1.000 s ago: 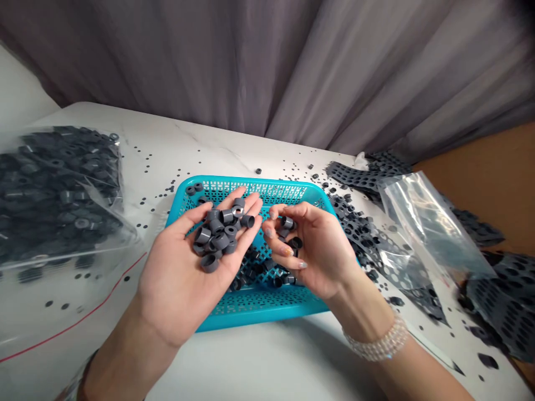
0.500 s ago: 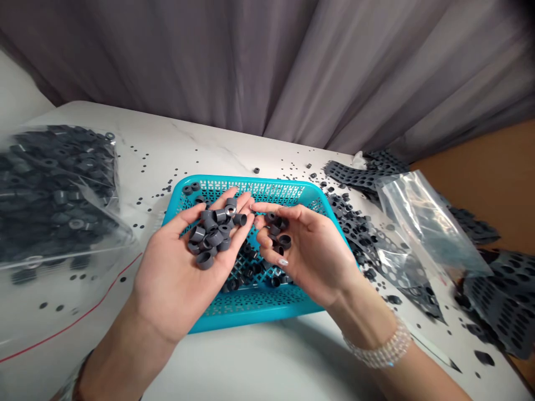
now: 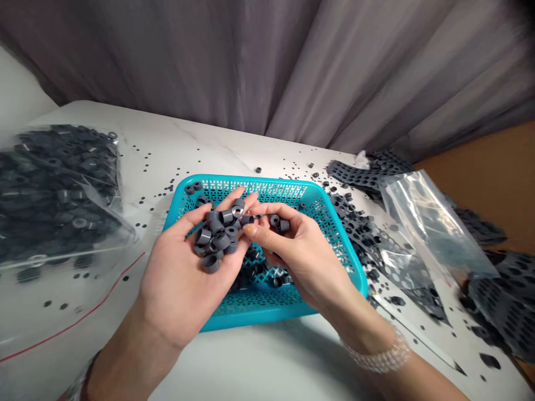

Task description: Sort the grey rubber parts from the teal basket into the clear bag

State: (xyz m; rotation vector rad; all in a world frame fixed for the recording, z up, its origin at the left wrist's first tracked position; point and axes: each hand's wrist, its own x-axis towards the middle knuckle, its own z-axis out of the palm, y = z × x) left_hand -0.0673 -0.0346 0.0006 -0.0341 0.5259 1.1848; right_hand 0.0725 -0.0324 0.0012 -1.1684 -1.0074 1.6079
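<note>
Palm up over the basket, my left hand (image 3: 188,273) cups a heap of small dark grey rubber caps (image 3: 220,240), short and hollow. My right hand (image 3: 301,245) is at its right side, with a few more caps (image 3: 279,223) in its curled fingers. Its thumb and index finger reach the right edge of the heap; whether they pinch a cap is hard to make out. Below both hands stands a turquoise plastic basket (image 3: 225,321) with pierced walls. Several loose caps (image 3: 276,281) lie on its floor, partly hidden by my hands.
A clear zip bag full of grey pieces (image 3: 62,184) lies at left. On the right are punched grey rubber sheets (image 3: 505,301), scattered scraps (image 3: 355,223), a clear plastic bag (image 3: 434,223) and a white pencil-like stick (image 3: 418,334). Small dark discs dot the white table (image 3: 159,133).
My right thumb has swung over to the heap in my left palm, and the right hand has turned more palm-down. My left hand stays nearly in place.
</note>
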